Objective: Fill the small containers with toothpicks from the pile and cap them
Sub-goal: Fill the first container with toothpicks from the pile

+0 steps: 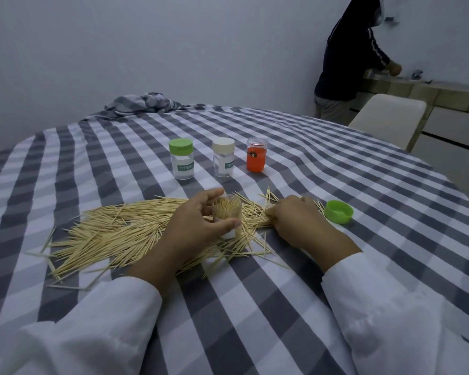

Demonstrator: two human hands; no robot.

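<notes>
Across a table draped in a grey-and-white checked cloth (295,288), under a plain pale wall, the toothpick pile (114,234) sprawls from nine o'clock toward the centre. At eleven o'clock a bunched fold of the cloth (144,102) lies against the wall. Beyond the pile at twelve o'clock stand three capped containers, apart from one another: the green-capped jar (181,159), the cream-capped jar (223,157) and the orange container (256,155). At centre the left hand (195,223) grips the open clear container (227,216), thumb and fingers curled round it; it stands upright on the pile, toothpicks filling it. Just to its right the right hand (295,217) rests on the pile's edge with fingers curled down onto toothpicks. At three o'clock the loose green cap (338,211) lies open side up. At two o'clock stand a pale chair (387,117) and a person in dark clothes (349,55) at a counter (431,90).
</notes>
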